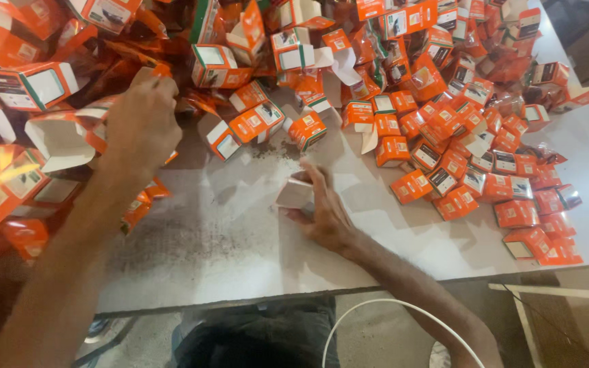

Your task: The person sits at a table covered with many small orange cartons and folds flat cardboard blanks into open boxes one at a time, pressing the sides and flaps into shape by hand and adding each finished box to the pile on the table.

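Reaching into the heap of orange boxes [49, 136] at far left, the left hand [141, 123] has its fingers curled among the cartons; whether its grip has closed on one cannot be told. White tabletop [226, 225], dusty and speckled, lies bare at centre. Right hand [325, 208] rests there, its grip clasped around a small pale box [296, 194] held against the surface. Further orange boxes [485, 170] lie scattered flat to the right. White cable [390, 310] loops below the tabletop's near edge.
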